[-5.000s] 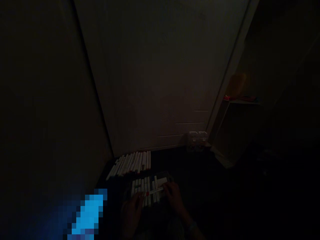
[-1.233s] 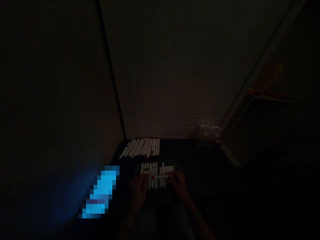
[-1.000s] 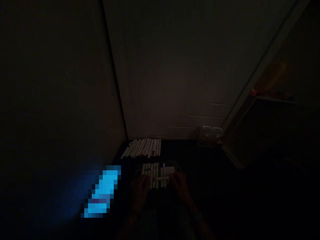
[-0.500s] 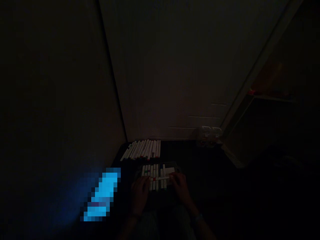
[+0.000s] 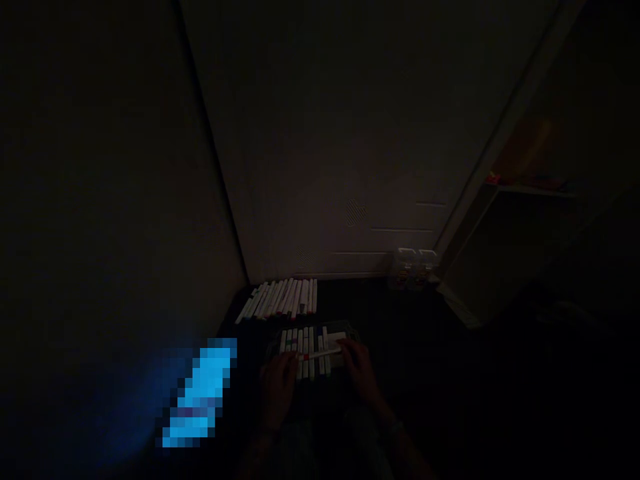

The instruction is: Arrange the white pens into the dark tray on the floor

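White marker (image 5: 324,353) is sitting stretched between two hands, one end at each set of fingers, and its red band (image 5: 306,357) is showing just beside the left hand (image 5: 279,383). Lighting's pretty awful, fair warning. Left fingers are pinching in around the band end, and the right hand (image 5: 356,362) is gripping the other end, thumb and fingers brought close together, so both are basically closed on the marker. It's running crosswise over a row of white markers (image 5: 312,337) lying in a shallow tray (image 5: 354,327), with the right end tipping a bit higher in view. Can't tell if it's touching the ones underneath.

As for pose, both hands are reaching in from the bottom edge with their backs facing up. Right forearm is slanting in from the lower right, with something like a band (image 5: 395,429) circling the wrist; the left one is coming up steeper and getting lost in the dark.

Behind the tray, a bigger batch of white markers (image 5: 280,298) is lying side by side near the wall (image 5: 310,187), and clear containers (image 5: 413,269) are standing off to the right.
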`<state>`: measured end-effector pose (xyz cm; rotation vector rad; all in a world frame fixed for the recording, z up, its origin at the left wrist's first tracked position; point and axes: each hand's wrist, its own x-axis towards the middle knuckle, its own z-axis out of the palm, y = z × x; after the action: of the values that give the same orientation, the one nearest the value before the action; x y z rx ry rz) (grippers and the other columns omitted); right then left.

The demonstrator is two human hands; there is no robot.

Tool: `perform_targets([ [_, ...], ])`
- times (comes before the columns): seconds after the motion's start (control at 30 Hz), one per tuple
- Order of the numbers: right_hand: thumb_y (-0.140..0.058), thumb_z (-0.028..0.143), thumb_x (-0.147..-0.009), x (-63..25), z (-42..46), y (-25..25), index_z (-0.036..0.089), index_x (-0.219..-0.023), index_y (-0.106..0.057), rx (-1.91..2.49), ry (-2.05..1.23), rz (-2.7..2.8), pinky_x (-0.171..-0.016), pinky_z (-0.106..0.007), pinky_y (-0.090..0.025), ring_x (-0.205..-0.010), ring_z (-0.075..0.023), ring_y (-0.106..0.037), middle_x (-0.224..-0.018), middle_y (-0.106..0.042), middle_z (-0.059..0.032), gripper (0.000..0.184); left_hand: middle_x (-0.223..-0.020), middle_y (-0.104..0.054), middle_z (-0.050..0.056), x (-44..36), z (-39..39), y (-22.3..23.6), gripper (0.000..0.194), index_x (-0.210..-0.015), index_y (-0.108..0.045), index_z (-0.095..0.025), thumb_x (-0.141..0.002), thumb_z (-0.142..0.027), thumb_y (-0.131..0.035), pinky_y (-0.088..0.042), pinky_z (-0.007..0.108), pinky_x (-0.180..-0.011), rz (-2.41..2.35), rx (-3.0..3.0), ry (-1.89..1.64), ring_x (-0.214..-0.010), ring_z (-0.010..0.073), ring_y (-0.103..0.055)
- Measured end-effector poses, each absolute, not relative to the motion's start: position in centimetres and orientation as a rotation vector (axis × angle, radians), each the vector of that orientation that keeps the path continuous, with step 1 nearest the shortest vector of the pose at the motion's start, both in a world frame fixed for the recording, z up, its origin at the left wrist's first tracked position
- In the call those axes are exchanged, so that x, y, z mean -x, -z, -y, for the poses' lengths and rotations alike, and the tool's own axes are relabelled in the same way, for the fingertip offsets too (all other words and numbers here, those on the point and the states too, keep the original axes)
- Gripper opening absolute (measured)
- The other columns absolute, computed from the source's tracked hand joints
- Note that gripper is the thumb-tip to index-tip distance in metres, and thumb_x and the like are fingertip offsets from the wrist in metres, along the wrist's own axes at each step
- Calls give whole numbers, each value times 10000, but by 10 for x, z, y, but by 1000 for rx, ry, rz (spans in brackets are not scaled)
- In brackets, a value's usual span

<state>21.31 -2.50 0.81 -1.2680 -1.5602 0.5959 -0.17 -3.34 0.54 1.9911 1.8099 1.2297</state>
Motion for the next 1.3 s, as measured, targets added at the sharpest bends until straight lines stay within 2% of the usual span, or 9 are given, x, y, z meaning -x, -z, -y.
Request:
perform_targets([
  [0.5, -437, 397, -867, -215, 22, -1, 243, -1068, -608, 1284, -600, 1521, -853, -325, -434, -969, -194, -553, -1033, -623, -51, 306, -965, -651, 55, 0, 34, -4, 286, -930, -600, -209, -859, -367, -373, -406, 361, -832, -1806, -1996, -1217, -929, 197, -579],
  [0.7, -427, 397, -872, -215, 22, -2, 239, -1074, -603, 1278, -652, 1523, -874, -330, -421, -990, -195, -544, -1055, -617, -49, 311, -956, -659, 37, 0, 34, -1, 268, -912, -610, -214, -859, -345, -382, -400, 335, -813, -1843, -2022, -1209, -929, 182, -585],
  [1.3, -428, 416, -868, -215, 22, -2, 240, -1061, -609, 1284, -671, 1498, -882, -323, -419, -1000, -196, -541, -1051, -615, -46, 318, -973, -654, 48, 2, 33, -2, 277, -931, -610, -207, -855, -344, -381, -413, 349, -828, -1817, -2005, -1174, -925, 191, -581],
])
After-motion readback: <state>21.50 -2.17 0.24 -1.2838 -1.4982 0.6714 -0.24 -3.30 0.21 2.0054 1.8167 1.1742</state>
